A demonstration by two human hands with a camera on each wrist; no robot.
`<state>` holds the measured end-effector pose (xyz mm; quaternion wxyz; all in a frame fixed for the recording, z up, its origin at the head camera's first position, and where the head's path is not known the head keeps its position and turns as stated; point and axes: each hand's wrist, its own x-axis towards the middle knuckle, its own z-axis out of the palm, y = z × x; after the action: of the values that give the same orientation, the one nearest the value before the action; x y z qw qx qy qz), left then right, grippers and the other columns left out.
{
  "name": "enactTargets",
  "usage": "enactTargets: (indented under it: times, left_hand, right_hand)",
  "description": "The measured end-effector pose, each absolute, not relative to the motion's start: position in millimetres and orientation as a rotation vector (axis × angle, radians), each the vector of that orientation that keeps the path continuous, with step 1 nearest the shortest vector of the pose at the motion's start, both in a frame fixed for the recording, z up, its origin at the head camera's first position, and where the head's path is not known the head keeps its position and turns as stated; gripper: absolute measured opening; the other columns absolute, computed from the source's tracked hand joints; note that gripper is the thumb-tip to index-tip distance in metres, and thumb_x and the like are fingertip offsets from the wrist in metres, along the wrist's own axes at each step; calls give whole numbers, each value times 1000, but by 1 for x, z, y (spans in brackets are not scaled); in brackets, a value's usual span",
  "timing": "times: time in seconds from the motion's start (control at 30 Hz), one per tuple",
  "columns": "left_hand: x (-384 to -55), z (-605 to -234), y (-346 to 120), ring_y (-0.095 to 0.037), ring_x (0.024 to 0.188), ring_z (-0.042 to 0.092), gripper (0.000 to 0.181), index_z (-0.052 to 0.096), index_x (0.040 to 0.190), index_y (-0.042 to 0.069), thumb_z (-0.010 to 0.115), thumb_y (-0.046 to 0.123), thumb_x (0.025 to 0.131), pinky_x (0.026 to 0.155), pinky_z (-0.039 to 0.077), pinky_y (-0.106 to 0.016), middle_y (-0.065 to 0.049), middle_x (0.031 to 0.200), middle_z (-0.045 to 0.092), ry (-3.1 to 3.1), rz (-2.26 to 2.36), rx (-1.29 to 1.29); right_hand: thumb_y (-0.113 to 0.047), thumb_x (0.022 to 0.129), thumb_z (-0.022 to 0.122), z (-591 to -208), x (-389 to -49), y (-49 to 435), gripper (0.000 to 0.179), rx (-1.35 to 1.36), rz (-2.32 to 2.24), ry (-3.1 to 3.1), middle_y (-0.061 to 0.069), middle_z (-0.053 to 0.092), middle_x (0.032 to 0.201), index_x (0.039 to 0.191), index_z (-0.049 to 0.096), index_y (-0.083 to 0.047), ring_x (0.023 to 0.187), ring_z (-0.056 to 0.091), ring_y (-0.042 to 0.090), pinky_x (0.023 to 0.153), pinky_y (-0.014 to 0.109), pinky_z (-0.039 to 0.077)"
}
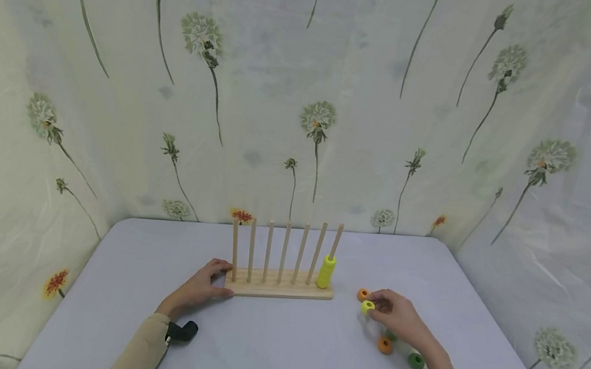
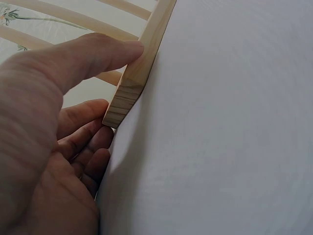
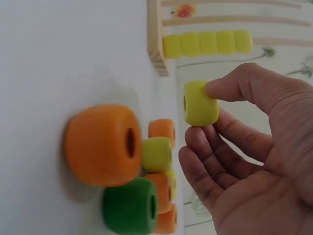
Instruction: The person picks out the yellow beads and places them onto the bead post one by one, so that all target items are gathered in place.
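A wooden peg rack (image 1: 278,293) with a row of several upright pegs stands on the table. Its rightmost peg carries a stack of several yellow beads (image 1: 326,273). At the rack's left end my left hand (image 1: 200,287) grips the base, thumb along the front and fingertips at the end and back; the left wrist view shows the thumb (image 2: 105,56) on the wood. Right of the rack, my right hand (image 1: 401,321) pinches one yellow bead (image 3: 201,104) between thumb and fingers, above the table. The bead's hole shows on its left side in the right wrist view.
Loose beads lie below and around the right hand: an orange bead (image 3: 100,147), a green bead (image 3: 129,205), a yellow bead (image 3: 156,154) and several others. A white cloth covers the table (image 1: 278,351). Behind it hangs a dandelion-print curtain (image 1: 262,85).
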<state>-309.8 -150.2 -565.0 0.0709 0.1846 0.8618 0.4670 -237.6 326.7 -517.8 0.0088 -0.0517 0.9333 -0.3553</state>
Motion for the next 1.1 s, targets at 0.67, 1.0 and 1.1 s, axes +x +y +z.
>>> enactTargets:
  times: [0.67, 1.0, 1.1]
  left_hand:
    - [-308, -564, -150, -32, 133, 41, 67, 54, 133, 10, 82, 32, 76, 111, 31, -56, -8, 138, 47, 2599, 1393, 556]
    - [-307, -562, -148, -31, 134, 41, 66, 55, 132, 10, 82, 28, 75, 113, 30, -54, -7, 137, 47, 2605, 1392, 521]
    - [-308, -562, -148, -32, 134, 41, 66, 55, 132, 9, 83, 28, 75, 112, 30, -55, -7, 137, 47, 2608, 1385, 523]
  right_hand:
    - [-23, 90, 69, -460, -261, 320, 32, -256, -1206, 3029, 9, 65, 110, 117, 60, -7, 93, 62, 19, 77, 23, 53]
    - [-26, 90, 68, -426, -277, 307, 32, -371, -1233, 3086, 8, 65, 109, 116, 61, -9, 94, 62, 19, 77, 18, 51]
    - [-28, 90, 68, -417, -281, 302, 33, -392, -1235, 3100, 7, 66, 108, 116, 61, -9, 94, 62, 19, 77, 18, 51]
